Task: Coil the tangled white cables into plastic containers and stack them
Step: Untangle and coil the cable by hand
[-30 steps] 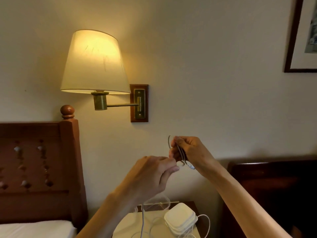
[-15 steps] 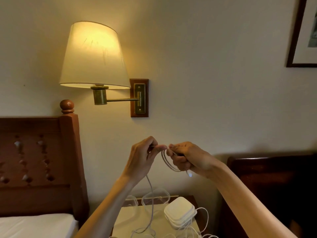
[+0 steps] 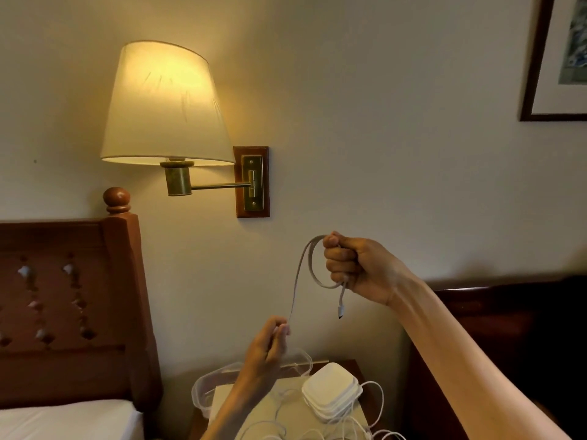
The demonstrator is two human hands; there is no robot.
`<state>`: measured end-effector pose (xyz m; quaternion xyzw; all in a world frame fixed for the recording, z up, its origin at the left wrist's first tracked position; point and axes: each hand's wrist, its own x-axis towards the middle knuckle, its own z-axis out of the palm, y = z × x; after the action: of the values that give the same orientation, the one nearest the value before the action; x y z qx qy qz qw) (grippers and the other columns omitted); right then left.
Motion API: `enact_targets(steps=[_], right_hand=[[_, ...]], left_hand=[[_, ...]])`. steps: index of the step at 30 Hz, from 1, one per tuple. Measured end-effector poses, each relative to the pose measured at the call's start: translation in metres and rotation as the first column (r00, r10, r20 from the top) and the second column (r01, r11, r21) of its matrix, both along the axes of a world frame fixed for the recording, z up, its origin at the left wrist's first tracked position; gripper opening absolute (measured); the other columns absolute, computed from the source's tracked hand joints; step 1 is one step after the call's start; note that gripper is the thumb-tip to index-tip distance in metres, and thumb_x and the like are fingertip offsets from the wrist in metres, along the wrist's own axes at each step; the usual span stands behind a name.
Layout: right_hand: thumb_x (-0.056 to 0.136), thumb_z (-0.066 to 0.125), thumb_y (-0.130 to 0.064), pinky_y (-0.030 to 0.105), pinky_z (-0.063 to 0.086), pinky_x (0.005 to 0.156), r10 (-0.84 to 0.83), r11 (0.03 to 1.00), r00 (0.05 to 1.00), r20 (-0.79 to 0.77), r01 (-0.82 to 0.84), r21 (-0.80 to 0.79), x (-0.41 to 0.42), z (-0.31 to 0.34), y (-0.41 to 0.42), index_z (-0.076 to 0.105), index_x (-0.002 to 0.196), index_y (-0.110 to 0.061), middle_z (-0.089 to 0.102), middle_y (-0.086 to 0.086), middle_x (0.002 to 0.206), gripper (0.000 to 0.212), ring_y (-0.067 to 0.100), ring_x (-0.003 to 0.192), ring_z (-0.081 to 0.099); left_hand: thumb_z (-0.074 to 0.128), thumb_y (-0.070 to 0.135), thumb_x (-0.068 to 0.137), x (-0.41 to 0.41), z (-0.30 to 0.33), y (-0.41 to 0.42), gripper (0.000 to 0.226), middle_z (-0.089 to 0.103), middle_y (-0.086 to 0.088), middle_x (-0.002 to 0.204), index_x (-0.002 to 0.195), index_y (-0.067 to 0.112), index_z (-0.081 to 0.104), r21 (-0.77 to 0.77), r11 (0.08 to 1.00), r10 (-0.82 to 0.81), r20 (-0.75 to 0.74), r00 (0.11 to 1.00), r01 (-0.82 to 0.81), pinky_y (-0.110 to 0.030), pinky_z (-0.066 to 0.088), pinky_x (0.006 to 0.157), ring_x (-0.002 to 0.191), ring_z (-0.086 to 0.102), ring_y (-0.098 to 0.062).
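My right hand [image 3: 355, 268] is raised in front of the wall and grips a small loop of white cable [image 3: 306, 265]; the cable's plug end [image 3: 341, 309] dangles below the fist. From the loop the cable runs down to my left hand [image 3: 270, 347], which pinches it between thumb and fingers above the nightstand. More tangled white cable [image 3: 365, 423] lies on the nightstand around a stack of white lids [image 3: 330, 392]. Clear plastic containers [image 3: 203, 389] sit behind my left hand, partly hidden by it.
A lit wall lamp [image 3: 165, 106] hangs above and to the left. A wooden headboard [image 3: 70, 300] and a white bed [image 3: 63, 420] are at the left. Dark wooden furniture [image 3: 508, 328] stands at the right. A framed picture [image 3: 559, 58] is at the top right.
My left hand has dropped away from my right hand, sliding down the cable toward the nightstand. My right hand still grips the loop and has turned so that the plug hangs down.
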<state>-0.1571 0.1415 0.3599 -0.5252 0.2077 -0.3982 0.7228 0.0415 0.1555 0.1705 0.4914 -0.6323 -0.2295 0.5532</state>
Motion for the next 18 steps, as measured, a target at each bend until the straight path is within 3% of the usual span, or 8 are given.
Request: enact_targets(steps=[3, 6, 8, 11, 14, 16, 18], right_hand=[[0.107, 0.027, -0.025, 0.020, 0.018, 0.043, 0.012, 1.000, 0.998, 0.060, -0.013, 0.017, -0.009, 0.000, -0.002, 0.046, 0.074, -0.017, 0.023, -0.008, 0.055, 0.039, 0.005, 0.042, 0.021], [0.106, 0.029, -0.025, 0.019, 0.024, 0.042, 0.035, 0.999, 0.995, 0.090, -0.036, 0.009, -0.011, -0.002, -0.002, 0.047, 0.076, -0.017, 0.027, -0.008, 0.054, 0.037, 0.005, 0.042, 0.024], [0.106, 0.030, -0.025, 0.019, 0.030, 0.044, 0.031, 0.999, 0.994, 0.107, -0.029, -0.028, -0.007, 0.000, 0.000, 0.048, 0.077, -0.016, 0.033, -0.007, 0.054, 0.035, 0.006, 0.042, 0.030], [0.107, 0.028, -0.024, 0.020, 0.042, 0.049, -0.038, 0.992, 0.997, 0.064, 0.046, -0.119, 0.001, 0.001, 0.002, 0.050, 0.080, -0.013, 0.044, -0.002, 0.058, 0.037, 0.010, 0.047, 0.043], [0.107, 0.031, -0.025, 0.025, 0.051, 0.059, -0.180, 0.933, 0.981, -0.068, 0.148, -0.328, 0.010, -0.005, 0.006, 0.053, 0.084, -0.009, 0.056, 0.004, 0.064, 0.036, 0.017, 0.056, 0.057], [0.106, 0.035, -0.025, 0.028, 0.053, 0.062, -0.265, 0.872, 0.958, -0.114, 0.187, -0.452, 0.013, -0.011, 0.008, 0.055, 0.085, -0.007, 0.063, 0.008, 0.066, 0.034, 0.021, 0.061, 0.063], [0.105, 0.039, -0.024, 0.027, 0.053, 0.062, -0.314, 0.826, 0.939, -0.140, 0.197, -0.528, 0.016, -0.015, 0.012, 0.058, 0.083, -0.006, 0.066, 0.007, 0.067, 0.034, 0.021, 0.063, 0.065]], left_hand=[[0.046, 0.021, 0.102, 0.022, 0.031, -0.006, 0.024, 0.050, 0.005, 0.063, 0.080, 0.021, 0.056, -0.032, 0.993, 0.117, 0.016, 0.993, -0.116, -0.031, 0.036, 0.053, 0.056, 0.043, -0.008], [0.047, 0.016, 0.101, 0.034, 0.054, -0.007, 0.019, 0.048, 0.009, 0.057, 0.085, 0.020, 0.057, -0.138, 0.963, 0.256, 0.195, 0.947, -0.232, -0.027, 0.033, 0.047, 0.047, 0.039, -0.007], [0.047, 0.017, 0.101, 0.031, 0.063, -0.002, 0.014, 0.058, 0.008, 0.065, 0.092, 0.023, 0.056, -0.188, 0.951, 0.305, 0.457, 0.835, -0.245, -0.025, 0.040, 0.050, 0.052, 0.051, -0.008], [0.044, 0.017, 0.100, 0.014, 0.077, 0.017, 0.016, 0.063, 0.006, 0.094, 0.103, 0.026, 0.057, -0.085, 0.976, 0.191, 0.776, 0.601, -0.199, -0.025, 0.043, 0.068, 0.085, 0.060, -0.015], [0.043, 0.019, 0.102, -0.009, 0.107, 0.044, 0.021, 0.067, 0.006, 0.103, 0.110, 0.024, 0.061, -0.057, 0.998, 0.067, 0.855, 0.515, -0.036, -0.023, 0.045, 0.074, 0.089, 0.061, -0.013], [0.042, 0.021, 0.102, -0.017, 0.126, 0.058, 0.019, 0.069, 0.006, 0.099, 0.107, 0.024, 0.060, -0.189, 0.981, 0.141, 0.867, 0.478, 0.054, -0.027, 0.050, 0.073, 0.083, 0.063, -0.015], [0.045, 0.023, 0.100, -0.019, 0.140, 0.067, 0.013, 0.068, 0.008, 0.086, 0.102, 0.025, 0.058, -0.383, 0.917, 0.279, 0.818, 0.503, 0.114, -0.031, 0.052, 0.061, 0.066, 0.060, -0.012]])
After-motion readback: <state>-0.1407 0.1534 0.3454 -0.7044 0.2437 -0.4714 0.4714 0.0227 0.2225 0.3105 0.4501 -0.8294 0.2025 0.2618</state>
